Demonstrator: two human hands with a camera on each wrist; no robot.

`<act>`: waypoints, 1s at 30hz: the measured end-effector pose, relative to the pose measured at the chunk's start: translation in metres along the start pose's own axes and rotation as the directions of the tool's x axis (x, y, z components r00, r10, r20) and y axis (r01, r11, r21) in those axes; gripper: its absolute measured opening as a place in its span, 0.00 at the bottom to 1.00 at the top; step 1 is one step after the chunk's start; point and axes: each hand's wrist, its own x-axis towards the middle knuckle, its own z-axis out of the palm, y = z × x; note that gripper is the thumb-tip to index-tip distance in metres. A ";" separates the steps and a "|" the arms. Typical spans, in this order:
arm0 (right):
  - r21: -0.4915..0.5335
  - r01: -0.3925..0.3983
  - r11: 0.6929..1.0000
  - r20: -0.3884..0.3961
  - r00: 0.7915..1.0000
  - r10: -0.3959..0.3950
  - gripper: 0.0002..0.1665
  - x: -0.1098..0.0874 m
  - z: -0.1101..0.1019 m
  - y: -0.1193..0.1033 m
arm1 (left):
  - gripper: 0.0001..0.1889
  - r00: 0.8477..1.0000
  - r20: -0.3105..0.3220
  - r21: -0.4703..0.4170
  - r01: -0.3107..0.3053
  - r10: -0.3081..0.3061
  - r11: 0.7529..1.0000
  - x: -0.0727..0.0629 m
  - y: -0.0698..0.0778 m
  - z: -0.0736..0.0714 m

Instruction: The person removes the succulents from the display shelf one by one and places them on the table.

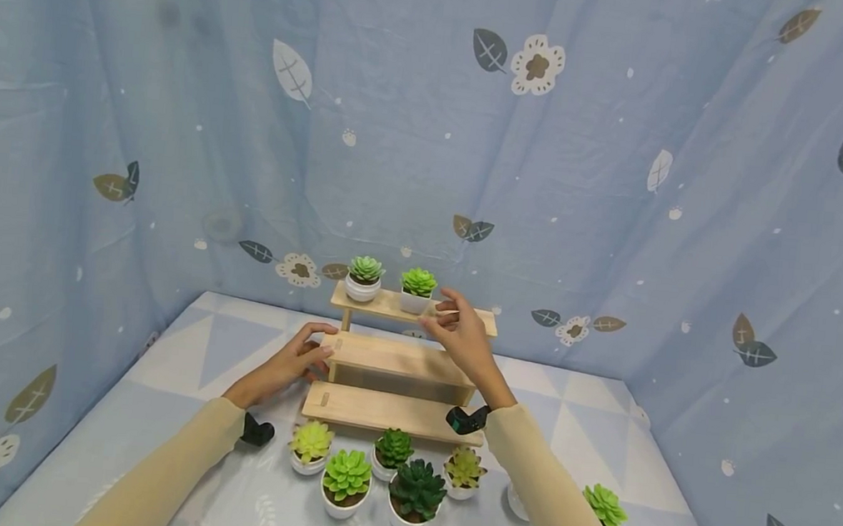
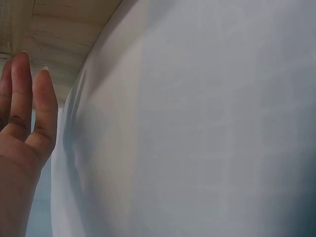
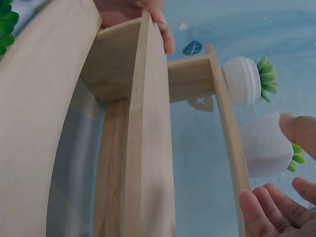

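A three-tier wooden plant stand (image 1: 398, 357) stands on the table. At the left end of its middle tier, my left hand (image 1: 296, 361) holds the board's edge, fingers above and below it. On the top tier sit a pale-green succulent in a round ribbed white pot (image 1: 362, 290) and a bright-green succulent in a squarish white pot (image 1: 415, 302). My right hand (image 1: 466, 338) is just right of the squarish pot, thumb and fingers spread apart. In the right wrist view the thumb (image 3: 298, 129) overlaps that pot, and the lower fingers (image 3: 259, 210) are at the top board's edge.
Several potted succulents (image 1: 345, 484) stand in front of the lowest tier. Farther right, another white pot (image 1: 517, 502) and a bright-green succulent (image 1: 605, 508) are partly hidden by the right sleeve. A blue patterned curtain (image 1: 403, 128) hangs close behind the stand.
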 end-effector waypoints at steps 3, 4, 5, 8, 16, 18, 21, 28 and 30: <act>-0.002 -0.025 1.000 0.025 0.999 0.025 0.45 0.002 0.001 0.001 | 0.27 1.000 0.002 -0.010 0.001 -0.001 1.000 -0.001 -0.002 0.000; -0.005 -0.029 1.000 0.031 0.999 0.030 0.45 0.004 0.002 0.001 | 0.27 1.000 0.001 -0.011 0.001 -0.001 1.000 -0.001 -0.002 0.000; -0.008 -0.033 0.999 0.036 0.999 0.033 0.46 0.005 0.002 0.001 | 0.26 1.000 0.000 -0.012 0.002 -0.002 1.000 -0.001 -0.002 0.000; -0.016 -0.038 0.999 0.047 0.998 0.039 0.47 0.011 0.002 -0.002 | 0.26 1.000 -0.005 -0.012 0.005 -0.005 1.000 0.000 -0.001 0.000; 0.056 -0.075 0.996 0.067 0.995 0.071 0.50 0.025 0.001 -0.009 | 0.26 1.000 -0.004 -0.004 -0.007 0.007 1.000 0.000 0.000 0.000; 0.073 -0.088 0.993 0.070 0.994 0.083 0.51 0.028 0.001 -0.010 | 0.26 1.000 -0.003 -0.001 -0.010 0.010 1.000 0.000 0.000 -0.001; 0.096 -0.117 0.989 0.073 0.991 0.110 0.51 0.031 0.002 -0.011 | 0.26 1.000 -0.004 0.002 -0.016 0.016 1.000 0.000 -0.001 -0.001; 0.127 -0.162 0.979 0.085 0.985 0.152 0.52 0.038 0.005 -0.005 | 0.27 1.000 -0.008 0.004 -0.011 0.011 1.000 0.000 -0.002 -0.001; 0.119 -0.162 0.980 0.093 0.984 0.152 0.53 0.039 0.006 -0.004 | 0.27 1.000 -0.011 0.003 -0.006 0.006 1.000 0.000 -0.002 0.000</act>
